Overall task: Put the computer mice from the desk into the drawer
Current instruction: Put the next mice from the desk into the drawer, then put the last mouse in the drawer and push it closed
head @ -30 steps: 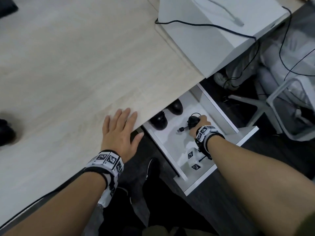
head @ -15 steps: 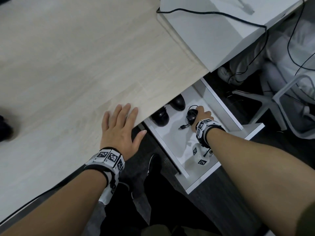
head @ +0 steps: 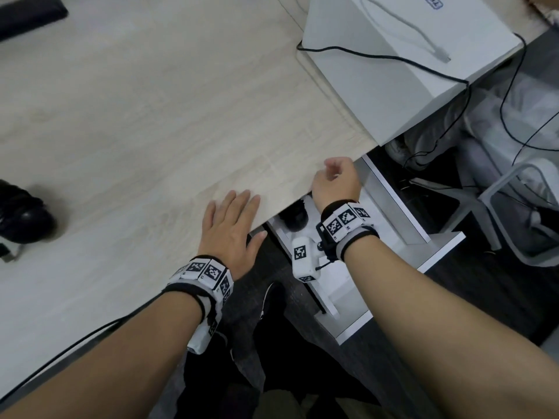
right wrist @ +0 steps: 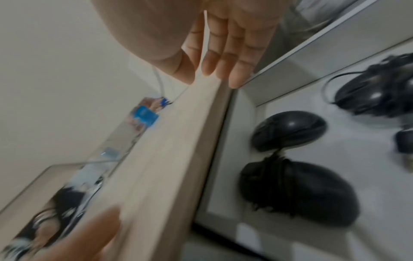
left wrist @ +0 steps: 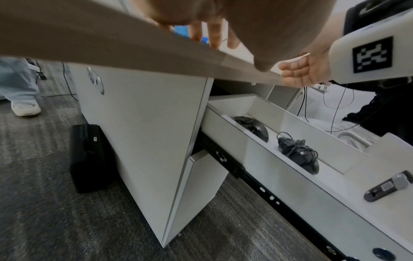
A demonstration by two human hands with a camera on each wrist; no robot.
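Three black computer mice lie in the open white drawer (right wrist: 335,159): two side by side (right wrist: 288,130) (right wrist: 299,196) and one wrapped in its cable (right wrist: 375,95). In the left wrist view, two of these mice (left wrist: 254,127) (left wrist: 299,155) show over the drawer wall (left wrist: 223,127). Another black mouse (head: 21,216) sits on the desk (head: 136,131) at far left. My left hand (head: 233,225) lies flat on the desk near its front edge. My right hand (head: 334,179) hovers empty above the drawer (head: 393,201) at the desk edge, fingers relaxed (right wrist: 223,53).
A white box (head: 393,71) with a black cable (head: 378,57) across it stands at the desk's back right. A dark object (head: 27,13) lies at the top left. A chair base (head: 514,207) stands right of the drawer. A black box (left wrist: 89,157) stands on the floor.
My right hand has let go of the cabled mouse in the drawer and risen to the desk edge, empty. The left hand has stayed flat on the desk.
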